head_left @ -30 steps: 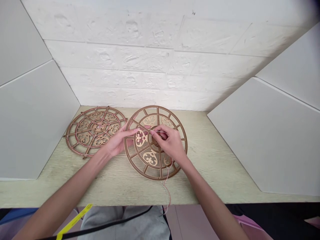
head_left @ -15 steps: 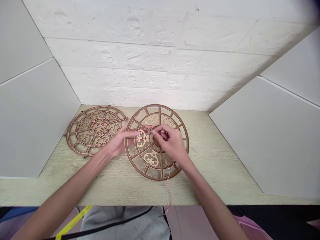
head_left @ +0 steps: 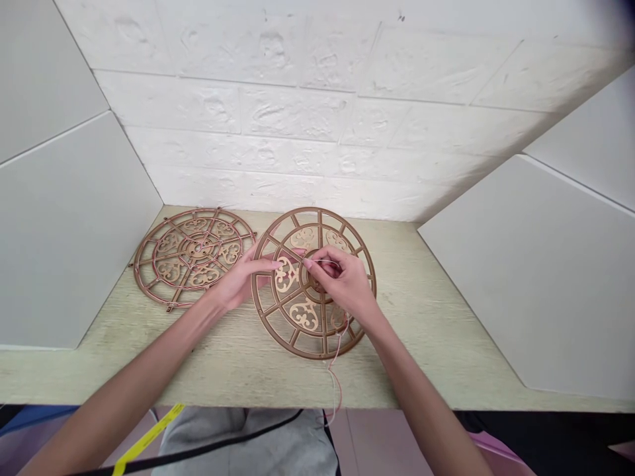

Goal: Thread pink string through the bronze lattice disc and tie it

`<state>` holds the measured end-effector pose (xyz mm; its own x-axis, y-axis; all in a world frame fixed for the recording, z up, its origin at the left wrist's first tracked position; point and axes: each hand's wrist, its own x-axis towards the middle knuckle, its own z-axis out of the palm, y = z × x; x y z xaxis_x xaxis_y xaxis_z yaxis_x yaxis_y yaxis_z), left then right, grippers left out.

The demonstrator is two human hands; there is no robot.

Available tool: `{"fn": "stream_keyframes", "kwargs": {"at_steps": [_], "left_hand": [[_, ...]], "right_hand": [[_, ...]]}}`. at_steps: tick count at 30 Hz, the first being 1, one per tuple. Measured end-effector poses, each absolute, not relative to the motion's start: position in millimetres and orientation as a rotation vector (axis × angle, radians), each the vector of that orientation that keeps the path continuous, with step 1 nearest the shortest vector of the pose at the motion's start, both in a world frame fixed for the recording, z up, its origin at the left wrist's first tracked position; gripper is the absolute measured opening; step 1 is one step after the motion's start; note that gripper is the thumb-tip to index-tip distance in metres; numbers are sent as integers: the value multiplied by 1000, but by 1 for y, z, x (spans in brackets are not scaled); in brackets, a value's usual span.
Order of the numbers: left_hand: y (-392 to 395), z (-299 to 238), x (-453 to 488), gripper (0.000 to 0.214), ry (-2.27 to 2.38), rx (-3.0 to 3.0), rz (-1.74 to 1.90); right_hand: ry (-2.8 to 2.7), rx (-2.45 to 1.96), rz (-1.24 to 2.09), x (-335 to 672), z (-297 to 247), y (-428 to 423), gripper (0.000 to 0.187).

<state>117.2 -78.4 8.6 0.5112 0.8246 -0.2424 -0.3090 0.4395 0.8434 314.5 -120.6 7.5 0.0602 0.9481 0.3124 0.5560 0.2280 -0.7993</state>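
A thread (head_left: pixel 334 378) is pinched by the right hand (head_left: pixel 347 285) at the hub (head_left: pixel 311 281) of a fretwork disc (head_left: pixel 311 356) lying flat on the table (head_left: pixel 149 357), the left hand (head_left: pixel 241 281) spread over it; the disc is judged light and stiff, best taken by its rim

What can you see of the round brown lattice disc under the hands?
The round brown lattice disc is a flat wheel: rim, inner ring, spokes and hub, with pale scrollwork panels, material unclear. It lies on a wood-grain tabletop. The left hand lies over its left side, the right hand covers its hub, and pink and pale threads hang over its near rim.
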Motion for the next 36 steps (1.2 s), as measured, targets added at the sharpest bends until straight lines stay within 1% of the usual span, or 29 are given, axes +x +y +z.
{"fn": "stream_keyframes", "kwargs": {"at_steps": [14,22,26,28,32,36], "left_hand": [[-80,8,120,73,755,764,789],[-75,4,121,58,789,718,842],[-69,0,118,40,799,680,861],[-66,-1,116,35,804,654,871],[-63,-2,113,35,802,640,913],[-62,-2,112,37,802,645,929]], "right_hand": [[-1721,-1501,521,322,7,-120,26],[-1673,-1433,519,322,2,-118,29],[-1619,-1359,438,321,3,-119,22],[-1632,-1322,371,321,2,-118,19],[-1701,-1302,208,321,0,-117,15],[-1749,-1300,244,321,-1,-118,17]]}}
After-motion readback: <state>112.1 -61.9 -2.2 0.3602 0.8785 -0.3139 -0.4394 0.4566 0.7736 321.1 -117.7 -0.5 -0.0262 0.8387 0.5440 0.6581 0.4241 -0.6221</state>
